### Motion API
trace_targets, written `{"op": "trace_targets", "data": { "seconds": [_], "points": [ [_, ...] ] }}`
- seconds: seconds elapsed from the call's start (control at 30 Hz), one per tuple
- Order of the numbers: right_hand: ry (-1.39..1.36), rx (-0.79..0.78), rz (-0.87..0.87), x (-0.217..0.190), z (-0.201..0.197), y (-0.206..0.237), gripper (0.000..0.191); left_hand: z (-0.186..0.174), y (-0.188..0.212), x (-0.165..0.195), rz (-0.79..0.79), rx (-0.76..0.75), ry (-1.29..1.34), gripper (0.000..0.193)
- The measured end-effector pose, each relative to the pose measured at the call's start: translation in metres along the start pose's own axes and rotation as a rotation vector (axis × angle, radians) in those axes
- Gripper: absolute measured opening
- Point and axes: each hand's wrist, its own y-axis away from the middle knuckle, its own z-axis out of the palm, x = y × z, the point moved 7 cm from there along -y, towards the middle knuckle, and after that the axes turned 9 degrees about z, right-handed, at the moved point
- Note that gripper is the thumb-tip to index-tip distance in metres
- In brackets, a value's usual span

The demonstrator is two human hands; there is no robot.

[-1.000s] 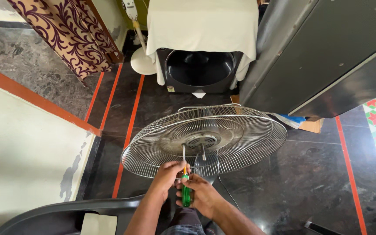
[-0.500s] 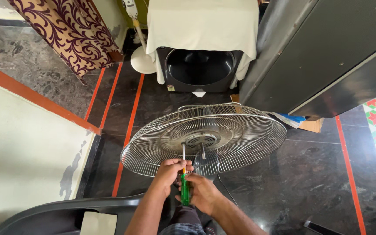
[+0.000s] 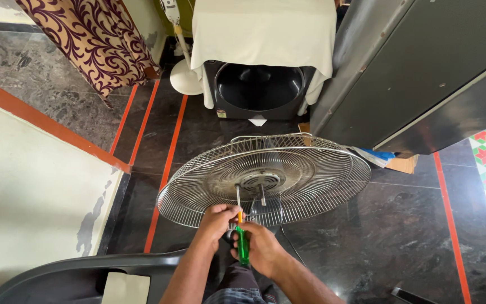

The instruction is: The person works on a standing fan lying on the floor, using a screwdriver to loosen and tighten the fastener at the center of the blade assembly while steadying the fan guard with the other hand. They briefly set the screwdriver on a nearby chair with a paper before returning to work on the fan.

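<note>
Both forearms reach forward and meet low at the near rim of the fan guard [image 3: 288, 169]. The right hand [image 3: 262, 247] has its fingers wrapped round the green handle of a screwdriver [image 3: 242, 239], shaft pointing up toward the hub. The left hand [image 3: 217, 220] fingers curl closed against the shaft by the guard's wires. The round wire guard lies tilted above the dark floor [image 3: 400, 236].

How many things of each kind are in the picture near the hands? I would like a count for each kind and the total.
Hands: 2, left hand and right hand
Green-handled screwdriver: 1
Wire fan guard: 1
Grey plastic chair: 1
Dark appliance under a white cloth: 1
Patterned curtain: 1
Grey metal cabinet: 1
Total: 8
</note>
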Motion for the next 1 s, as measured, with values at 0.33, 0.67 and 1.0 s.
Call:
{"op": "trace_targets", "data": {
  "seconds": [0.33,0.67,1.0],
  "points": [
    [0.148,-0.033,-0.072,0.0,0.001,-0.004,0.027,-0.002,0.019,0.011,-0.121,0.088,-0.19,0.023],
    [0.101,-0.017,0.024,0.003,-0.007,-0.003,0.021,0.004,0.003,-0.001,0.024,-0.034,-0.07,0.02],
    [0.128,-0.064,-0.033,-0.004,0.001,0.01,0.019,0.009,0.003,0.002,0.05,-0.061,-0.038,0.021]
  ]
}}
